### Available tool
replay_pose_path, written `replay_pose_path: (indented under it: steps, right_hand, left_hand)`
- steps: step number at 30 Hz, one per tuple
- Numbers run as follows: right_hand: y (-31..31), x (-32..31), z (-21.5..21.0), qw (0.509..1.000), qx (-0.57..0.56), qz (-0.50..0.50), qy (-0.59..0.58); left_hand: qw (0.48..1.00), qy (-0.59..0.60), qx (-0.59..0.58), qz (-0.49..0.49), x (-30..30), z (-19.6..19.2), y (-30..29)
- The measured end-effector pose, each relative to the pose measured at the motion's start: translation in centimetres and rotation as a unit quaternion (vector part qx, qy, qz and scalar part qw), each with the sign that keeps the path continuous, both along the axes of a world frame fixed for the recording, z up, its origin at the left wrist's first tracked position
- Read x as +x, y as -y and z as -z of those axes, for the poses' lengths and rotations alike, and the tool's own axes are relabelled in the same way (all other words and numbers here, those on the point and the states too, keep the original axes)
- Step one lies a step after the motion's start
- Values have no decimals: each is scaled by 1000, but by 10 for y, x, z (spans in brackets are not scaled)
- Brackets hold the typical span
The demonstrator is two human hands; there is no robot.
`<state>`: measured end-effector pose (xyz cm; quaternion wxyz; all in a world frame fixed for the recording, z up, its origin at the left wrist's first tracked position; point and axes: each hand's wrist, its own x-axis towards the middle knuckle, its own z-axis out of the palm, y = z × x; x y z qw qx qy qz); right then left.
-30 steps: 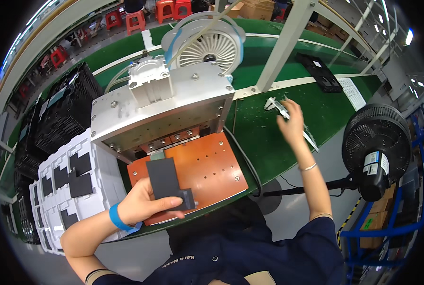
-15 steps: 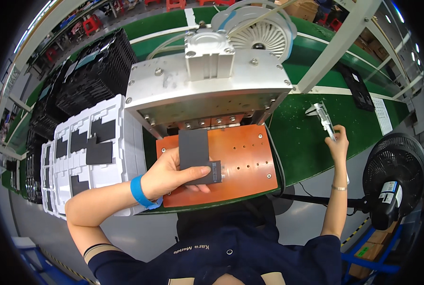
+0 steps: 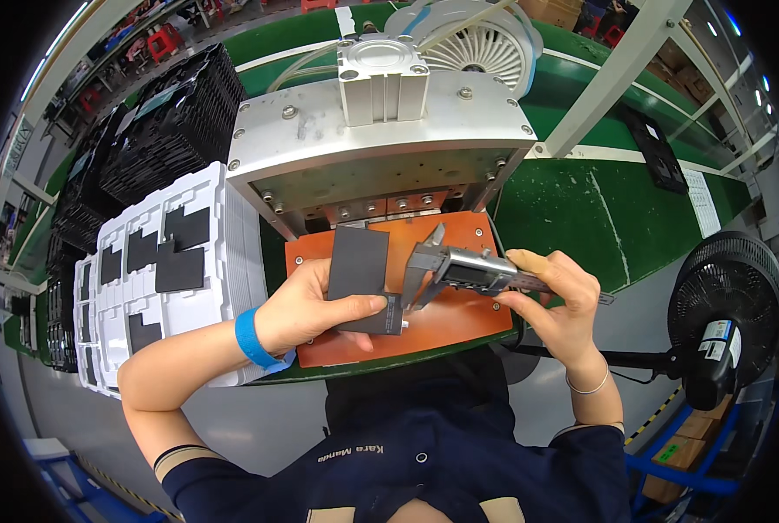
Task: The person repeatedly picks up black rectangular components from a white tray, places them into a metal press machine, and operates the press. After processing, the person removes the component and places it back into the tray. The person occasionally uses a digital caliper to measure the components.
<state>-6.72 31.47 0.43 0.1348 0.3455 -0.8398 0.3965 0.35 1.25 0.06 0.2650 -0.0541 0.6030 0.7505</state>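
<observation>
Head view: left hand (image 3: 306, 305) grips a flat dark grey rectangular part (image 3: 359, 266), thumb across its lower edge, fingers closed behind it, above the orange press base plate (image 3: 459, 318). Right hand (image 3: 557, 301) holds a steel digital caliper (image 3: 459, 268), fingers wrapped round its beam, jaws touching the part's right edge. White moulded trays (image 3: 158, 261) with similar dark parts lie to the left; grey metal press head (image 3: 380, 144) behind.

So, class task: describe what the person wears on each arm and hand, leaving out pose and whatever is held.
Both hands are bare, without gloves. The left hand has a bright blue band at the wrist; the right hand has a thin pale bracelet. Dark navy short sleeves end above the elbows, one with a lighter trim.
</observation>
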Motion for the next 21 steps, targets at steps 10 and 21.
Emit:
replay_pose_path:
  steps: [10,21]
  right_hand:
    - [1,-2,4,1000,-6,-7,-1]
    - [3,-4,4,999,5,-15,-47]
  left_hand:
    - [1000,-1,13,15,0,-2,1]
    - [1000,1,-2,17,-2,-5,3]
